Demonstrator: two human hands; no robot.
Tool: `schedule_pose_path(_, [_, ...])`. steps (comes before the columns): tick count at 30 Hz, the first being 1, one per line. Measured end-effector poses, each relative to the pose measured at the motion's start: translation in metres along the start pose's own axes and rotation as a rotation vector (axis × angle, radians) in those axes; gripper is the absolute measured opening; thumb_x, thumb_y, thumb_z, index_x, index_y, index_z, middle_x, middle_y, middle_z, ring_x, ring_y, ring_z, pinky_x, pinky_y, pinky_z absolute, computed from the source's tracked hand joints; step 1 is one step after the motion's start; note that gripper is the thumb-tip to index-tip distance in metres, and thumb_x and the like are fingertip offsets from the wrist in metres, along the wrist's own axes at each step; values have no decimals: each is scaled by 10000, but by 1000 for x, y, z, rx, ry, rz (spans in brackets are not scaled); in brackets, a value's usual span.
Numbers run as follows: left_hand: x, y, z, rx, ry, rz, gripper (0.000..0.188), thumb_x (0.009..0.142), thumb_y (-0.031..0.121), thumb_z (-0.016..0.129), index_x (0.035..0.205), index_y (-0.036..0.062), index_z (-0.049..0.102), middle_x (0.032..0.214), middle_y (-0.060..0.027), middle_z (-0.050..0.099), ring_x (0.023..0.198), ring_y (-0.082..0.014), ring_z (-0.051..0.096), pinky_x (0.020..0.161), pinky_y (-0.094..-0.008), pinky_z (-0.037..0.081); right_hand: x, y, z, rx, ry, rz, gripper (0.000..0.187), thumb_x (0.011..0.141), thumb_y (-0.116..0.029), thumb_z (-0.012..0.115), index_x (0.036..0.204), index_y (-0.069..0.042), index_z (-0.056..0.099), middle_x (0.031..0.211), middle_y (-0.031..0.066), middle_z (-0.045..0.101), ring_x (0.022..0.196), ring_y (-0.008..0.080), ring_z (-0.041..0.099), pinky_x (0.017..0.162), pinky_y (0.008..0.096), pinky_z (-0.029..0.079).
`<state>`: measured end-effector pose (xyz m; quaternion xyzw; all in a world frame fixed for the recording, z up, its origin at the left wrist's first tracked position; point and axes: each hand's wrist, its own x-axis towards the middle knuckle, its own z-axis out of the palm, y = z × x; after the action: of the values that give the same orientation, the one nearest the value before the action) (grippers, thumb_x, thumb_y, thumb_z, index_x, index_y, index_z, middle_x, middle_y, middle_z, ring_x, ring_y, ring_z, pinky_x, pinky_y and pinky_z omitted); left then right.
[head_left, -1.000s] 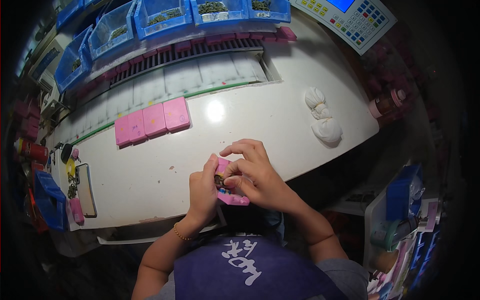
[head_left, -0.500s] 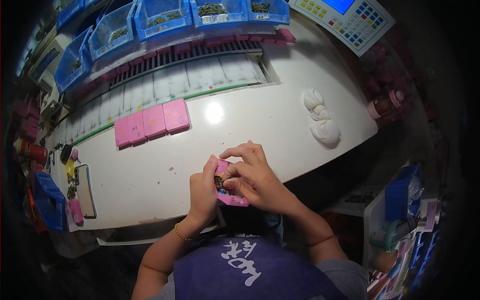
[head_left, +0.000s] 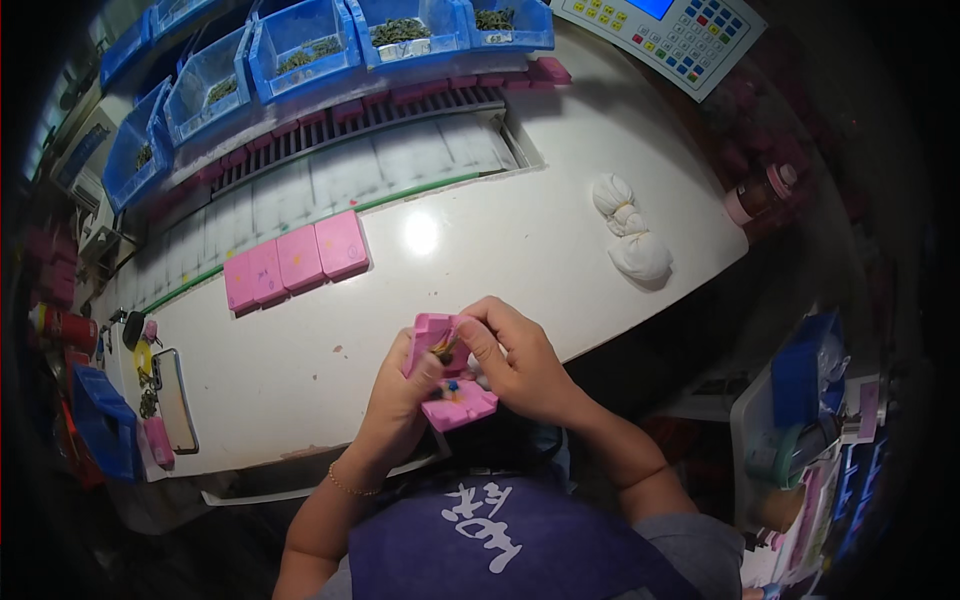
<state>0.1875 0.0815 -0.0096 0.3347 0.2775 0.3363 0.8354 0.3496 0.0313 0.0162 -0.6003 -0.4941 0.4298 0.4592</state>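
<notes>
A pink block-like mould (head_left: pixel 465 408) is spread apart in two halves above the table's front edge. My left hand (head_left: pixel 395 392) is wrapped round its left side, with the thumb pressing near the gap. At the upper right, the fingers of my right hand (head_left: pixel 522 362) are closed on the mould's upper half. A small dark, yellowish piece (head_left: pixel 444 352) lies inside the upper half, blurred by motion. Small blue bits (head_left: pixel 453 386) show on the lower half. My fingers hide part of the inside.
Several pink blocks (head_left: pixel 297 262) stand in a row on the white table (head_left: pixel 480 250). Blue bins (head_left: pixel 303 60) holding dark green pieces line the back. A knotted white cloth bundle (head_left: pixel 635 240) lies right, a phone (head_left: pixel 176 400) left. A keypad panel (head_left: pixel 680 45) is at the far right.
The mould's halves are now spread wider apart. My right fingers have moved from its middle to the upper half's right edge. The whole view has shifted slightly.
</notes>
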Motion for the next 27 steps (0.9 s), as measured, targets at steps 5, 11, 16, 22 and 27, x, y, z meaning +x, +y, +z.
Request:
schedule_pose_path(5, [-7, 12, 4, 208, -131, -295, 341, 923, 167, 676, 1195, -7, 568, 1017, -47, 638, 887, -103, 620, 778, -264, 519, 1, 2, 0, 29, 76, -98, 255, 1044, -230, 507, 998, 14, 568, 786, 101, 620, 683, 147, 585, 644, 300, 487])
schedule_pose_path(11, [-8, -6, -9, 529, -67, -73, 246, 917, 173, 692, 1077, -11, 660, 823, -25, 683, 685, -81, 613, 641, -231, 499, 6, 5, -8, 193, -44, -24, 254, 1065, -279, 470, 1031, -38, 543, 773, -11, 551, 624, 29, 466, 550, 196, 392])
schedule_pose_path(16, [-3, -2, -12, 1262, -50, 646, 186, 811, 173, 770, 933, 42, 721, 1343, -129, 531, 1231, -279, 454, 978, -397, 408, 6, 11, -12, 446, -154, 137, 272, 1062, -301, 473, 1001, -48, 552, 729, 4, 540, 552, 42, 470, 494, 201, 395])
schedule_pose_path(22, [2, 12, -21, 1744, -150, 1126, 225, 731, 241, 822, 853, 83, 718, 1464, -29, 452, 1407, -343, 271, 1150, -493, 233, 5, 8, -16, 525, -257, 168, 273, 1063, -284, 471, 1000, -30, 547, 737, 10, 542, 565, 60, 492, 492, 208, 412])
schedule_pose_path(27, [8, 12, -23, 1571, -285, 1070, 239, 737, 165, 825, 834, 33, 651, 1393, -61, 522, 1304, -299, 485, 1161, -516, 307, 7, 10, -16, 569, -269, 203, 278, 1059, -284, 481, 1007, -22, 560, 748, 12, 552, 591, 61, 516, 503, 210, 442])
